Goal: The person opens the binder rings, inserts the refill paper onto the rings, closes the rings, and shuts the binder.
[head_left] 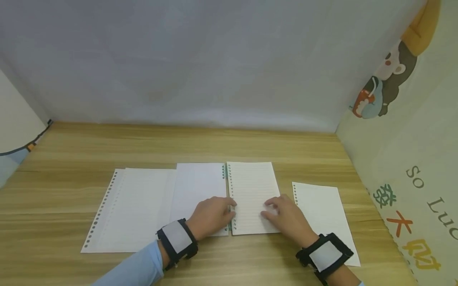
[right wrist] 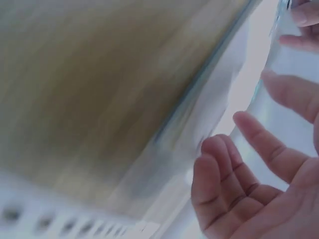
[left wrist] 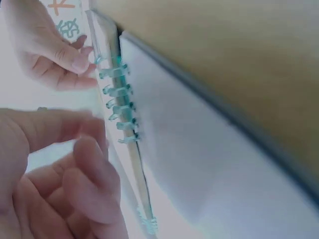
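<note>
An open loose-leaf notebook lies flat on the table. A blank white side (head_left: 198, 180) is at its left, and a stack of lined pages (head_left: 250, 178) at its right. Green binder rings (left wrist: 117, 92) run down the middle. My left hand (head_left: 211, 216) is over the lower part of the rings, its fingers loosely bent and gripping nothing. My right hand (head_left: 289, 219) is at the right edge of the lined pages, thumb and forefinger apart. In the right wrist view, the fingers of this hand (right wrist: 269, 149) are relaxed with nothing held between them.
Overlapping loose punched sheets (head_left: 139, 206) lie left of the notebook, partly beside the left forearm. Another punched sheet (head_left: 327, 218) lies at the right, partly under the right wrist's line. The wooden table (head_left: 193, 139) meets a pale back curtain (head_left: 186, 71) and a printed side panel (head_left: 404, 159).
</note>
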`<act>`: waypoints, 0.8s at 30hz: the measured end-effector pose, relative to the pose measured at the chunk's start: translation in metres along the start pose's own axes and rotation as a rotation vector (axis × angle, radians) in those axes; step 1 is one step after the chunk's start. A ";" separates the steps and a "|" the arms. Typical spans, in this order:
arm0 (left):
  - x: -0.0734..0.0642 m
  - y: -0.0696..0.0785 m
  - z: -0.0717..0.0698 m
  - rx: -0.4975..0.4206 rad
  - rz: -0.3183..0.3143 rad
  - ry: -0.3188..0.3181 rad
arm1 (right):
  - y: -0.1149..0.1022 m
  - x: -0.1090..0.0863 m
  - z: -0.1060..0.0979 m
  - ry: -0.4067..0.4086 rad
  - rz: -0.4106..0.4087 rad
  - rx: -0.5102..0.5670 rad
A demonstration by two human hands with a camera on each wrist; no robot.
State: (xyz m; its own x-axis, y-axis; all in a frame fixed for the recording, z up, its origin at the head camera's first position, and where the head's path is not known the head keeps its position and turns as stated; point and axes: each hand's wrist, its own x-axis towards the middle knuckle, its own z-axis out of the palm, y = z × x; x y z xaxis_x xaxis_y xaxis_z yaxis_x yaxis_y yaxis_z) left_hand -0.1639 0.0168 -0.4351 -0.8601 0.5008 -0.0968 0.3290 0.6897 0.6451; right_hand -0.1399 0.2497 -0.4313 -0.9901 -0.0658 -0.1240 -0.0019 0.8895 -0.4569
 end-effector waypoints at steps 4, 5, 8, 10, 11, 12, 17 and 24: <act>0.009 0.013 -0.001 0.039 -0.015 0.038 | 0.015 -0.006 -0.018 0.035 0.087 -0.021; 0.012 0.017 -0.001 0.043 -0.019 0.037 | 0.020 -0.007 -0.023 0.037 0.112 -0.026; 0.021 0.028 0.000 0.061 -0.022 0.021 | 0.035 -0.010 -0.035 0.045 0.185 -0.039; 0.028 0.036 0.004 0.074 -0.007 0.011 | 0.048 -0.013 -0.043 0.061 0.224 -0.048; 0.032 0.040 0.006 0.090 0.007 0.009 | 0.055 -0.015 -0.047 0.068 0.243 -0.054; 0.036 0.044 0.009 0.105 0.021 0.008 | 0.062 -0.016 -0.051 0.076 0.259 -0.056; 0.051 0.063 0.022 0.173 0.080 0.010 | 0.095 -0.025 -0.064 0.094 0.339 -0.046; 0.065 0.091 0.041 0.294 0.171 -0.010 | 0.129 -0.040 -0.076 0.076 0.414 -0.049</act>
State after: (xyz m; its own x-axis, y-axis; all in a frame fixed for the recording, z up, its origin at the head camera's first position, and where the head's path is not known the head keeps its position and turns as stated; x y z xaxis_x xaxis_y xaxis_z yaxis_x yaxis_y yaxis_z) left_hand -0.1742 0.1339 -0.4140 -0.7791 0.6267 -0.0144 0.5680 0.7154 0.4069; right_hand -0.1115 0.4017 -0.4181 -0.9162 0.3333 -0.2224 0.3933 0.8545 -0.3394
